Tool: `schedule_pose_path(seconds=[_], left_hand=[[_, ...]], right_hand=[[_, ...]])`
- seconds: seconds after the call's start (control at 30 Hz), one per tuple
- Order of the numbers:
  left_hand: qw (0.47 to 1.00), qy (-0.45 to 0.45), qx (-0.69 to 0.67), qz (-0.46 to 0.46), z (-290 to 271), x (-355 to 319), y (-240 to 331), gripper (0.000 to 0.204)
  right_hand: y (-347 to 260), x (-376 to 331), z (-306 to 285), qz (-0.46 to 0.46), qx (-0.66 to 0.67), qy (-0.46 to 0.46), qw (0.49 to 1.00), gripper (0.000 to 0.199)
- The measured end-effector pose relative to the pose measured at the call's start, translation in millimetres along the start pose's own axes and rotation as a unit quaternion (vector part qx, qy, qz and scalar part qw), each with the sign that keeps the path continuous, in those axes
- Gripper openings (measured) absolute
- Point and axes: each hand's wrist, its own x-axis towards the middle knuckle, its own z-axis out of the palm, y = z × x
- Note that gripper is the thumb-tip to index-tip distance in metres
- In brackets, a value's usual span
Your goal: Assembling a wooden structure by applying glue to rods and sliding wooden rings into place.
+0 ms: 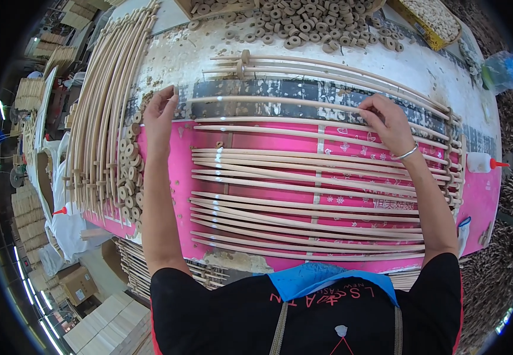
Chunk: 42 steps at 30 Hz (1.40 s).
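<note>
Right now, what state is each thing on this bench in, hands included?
Left hand: fingers on the left end of a long rod.
Right hand: fingers pinching the same long rod.
Rods on the pink sheet: lying flat, side by side.
Wooden rings: loose in a heap.
Glue bottle: on its side, red nozzle on.
Rod bundle at left: stacked.

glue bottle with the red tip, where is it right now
In the head view the glue bottle lies on its side at the right edge of the pink table, just past the ends of the wooden rods, right of the right hand.
</note>
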Motion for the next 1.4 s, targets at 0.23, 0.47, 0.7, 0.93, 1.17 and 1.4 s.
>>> schedule_pose_path(seconds=[0.23,0.47,0.7,0.93,1.17,1.4], left_hand=[[0.905,-0.063,-0.377,-0.185,6.8,-13.5,9.2,0.032],[0.877,-0.090,-0.423,-0.207,3.8,-16.1,8.3,0.034],[0.926,-0.057,-0.326,-0.182,26.2,-28.9,43.0,0.062],[0.971,-0.050,-0.210,-0.107,37.5,-37.1,69.8,0.091],[0.969,-0.067,-0.226,-0.067,58.8,-35.4,71.5,0.092],[0.976,-0.094,-0.185,-0.065,51.1,-34.3,62.5,0.071]], right_hand=[[2.3,-0.9,1.3,0.017,0.031,0.016,0.999,0.013],[2.1,2.0,0.5,0.003,0.037,0.022,0.999,0.014],[-3.7,4.9,3.6,-0.016,0.038,0.023,0.999,0.014],[-11.4,10.3,6.5,-0.054,0.039,0.074,0.995,0.016],[1.0,6.2,-0.1,-0.075,-0.084,0.101,0.988,0.018],[4.0,12.4,17.3,-0.028,-0.017,0.109,0.994,0.018]])
